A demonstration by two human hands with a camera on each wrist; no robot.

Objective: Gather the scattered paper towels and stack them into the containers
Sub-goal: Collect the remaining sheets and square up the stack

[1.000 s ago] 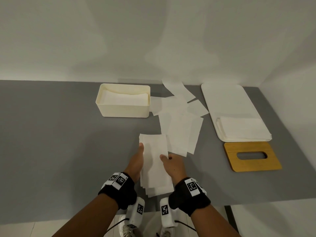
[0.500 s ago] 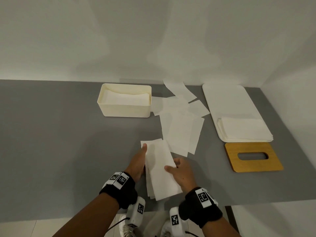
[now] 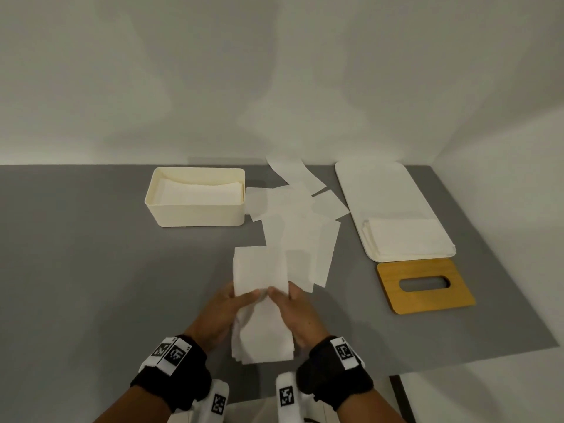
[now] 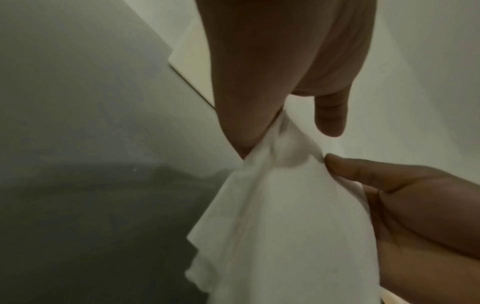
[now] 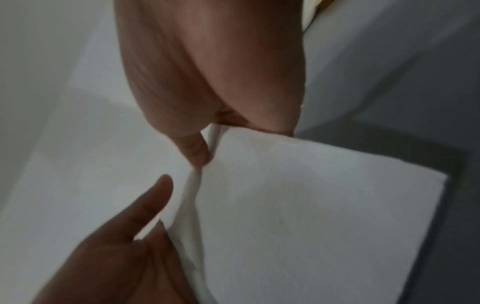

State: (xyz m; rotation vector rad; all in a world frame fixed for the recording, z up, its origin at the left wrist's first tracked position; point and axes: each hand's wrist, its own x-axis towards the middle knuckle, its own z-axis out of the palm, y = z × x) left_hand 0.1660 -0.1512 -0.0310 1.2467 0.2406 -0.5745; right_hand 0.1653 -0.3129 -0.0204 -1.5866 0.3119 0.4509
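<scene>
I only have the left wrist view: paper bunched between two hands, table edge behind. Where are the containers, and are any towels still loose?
Observer: The cream box sits far left on the table, towels already inside.
Operator: Loose ones?
Observer: Yes, scattered towels lie beside the box, on its right.
Operator: Is my right hand gripping too?
Observer: Yes. The right hand and left hand both pinch the gathered stack.

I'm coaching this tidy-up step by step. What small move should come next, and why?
Probably square the held bundle of paper towels against the table: both the left hand and right hand pinch it, and its lower edges fan out unevenly.
</scene>
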